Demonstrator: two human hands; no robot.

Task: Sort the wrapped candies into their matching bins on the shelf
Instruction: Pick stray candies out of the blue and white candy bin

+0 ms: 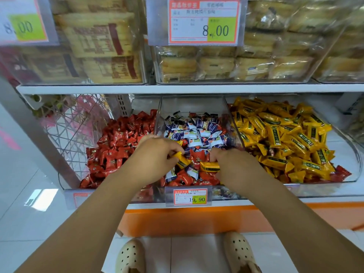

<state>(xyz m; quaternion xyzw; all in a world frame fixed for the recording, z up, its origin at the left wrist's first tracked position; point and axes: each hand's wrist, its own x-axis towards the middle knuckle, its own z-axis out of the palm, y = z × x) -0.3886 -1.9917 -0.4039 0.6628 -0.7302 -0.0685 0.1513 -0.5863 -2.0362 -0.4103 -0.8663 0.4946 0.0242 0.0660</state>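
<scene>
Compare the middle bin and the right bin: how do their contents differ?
The middle bin holds a mix: blue-and-white candies at the back, red ones and a few yellow ones in front. The right bin is almost all yellow bars, with a few red candies at its front edge. Both hands work in the middle bin; none in the right. Both bins are clear plastic.

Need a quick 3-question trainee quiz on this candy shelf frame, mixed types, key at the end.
1. True or false: the left hand pinches a yellow candy.
2. The bin on the right mainly holds which colour? A) red B) blue-and-white C) yellow
3. Fill in: the price tag on the front of the middle bin reads ____.

Key: 1 true; 2 C; 3 19.90. Bonus check: the right hand touches a second yellow candy among red candies at the middle bin's front.
</scene>
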